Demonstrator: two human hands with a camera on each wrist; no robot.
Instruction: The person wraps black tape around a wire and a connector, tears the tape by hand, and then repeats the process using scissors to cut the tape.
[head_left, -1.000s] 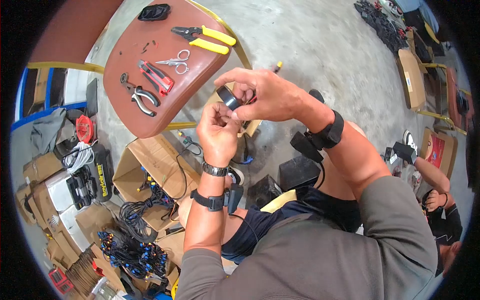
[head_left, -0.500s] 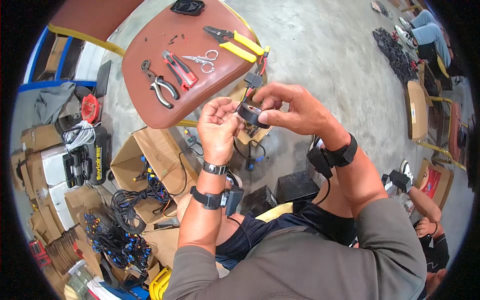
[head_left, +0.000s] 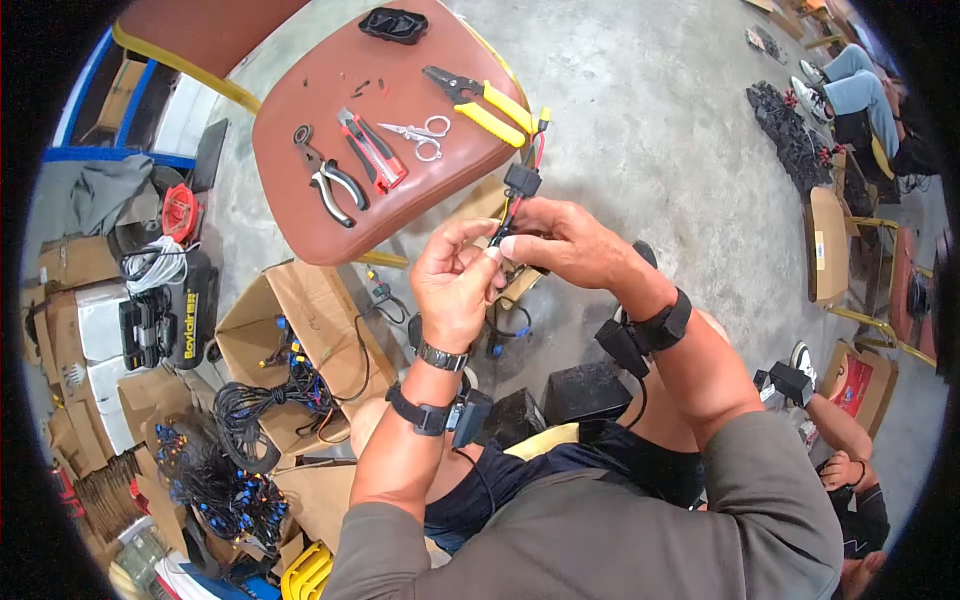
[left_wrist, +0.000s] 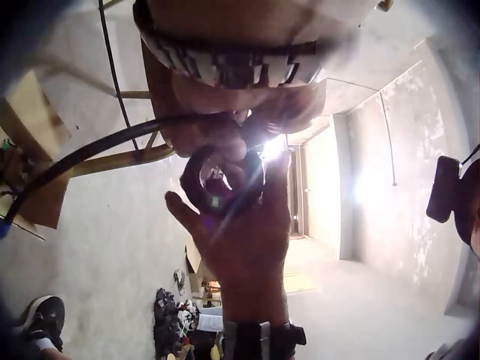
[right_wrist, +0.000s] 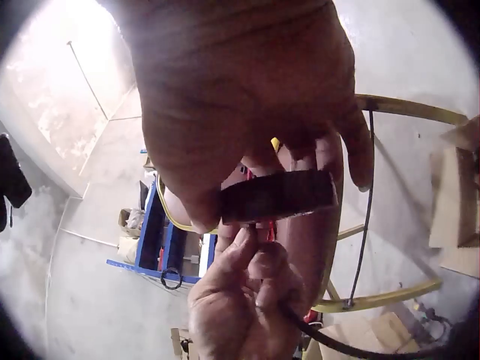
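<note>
Black tape (right_wrist: 289, 196), a roll of it, is gripped in the right hand (head_left: 572, 245), just beside the left hand (head_left: 455, 285), which pinches a dark cable (right_wrist: 330, 342) (brown chair seat (head_left: 284, 190) near both).

Left forearm (head_left: 400, 460) runs away from the body with a slight inward lean; right forearm (head_left: 705, 375) cuts in on a stronger diagonal, so they converge out front. Left wrist (head_left: 448, 332) and right wrist (head_left: 645, 290) both roughly in line with their forearms, no sharp bend.

Left hand (head_left: 458, 280): fingers curled in, left thumb (head_left: 482, 270) up against them, pinching. Right hand (head_left: 570, 245): gripping, fingers bent, right thumb (head_left: 520, 247) on the near side, aimed at the left hand. Right wrist cam has one right finger (right_wrist: 359, 150) hanging apart from the others. Hands close together, thumb tips near each other.
</note>
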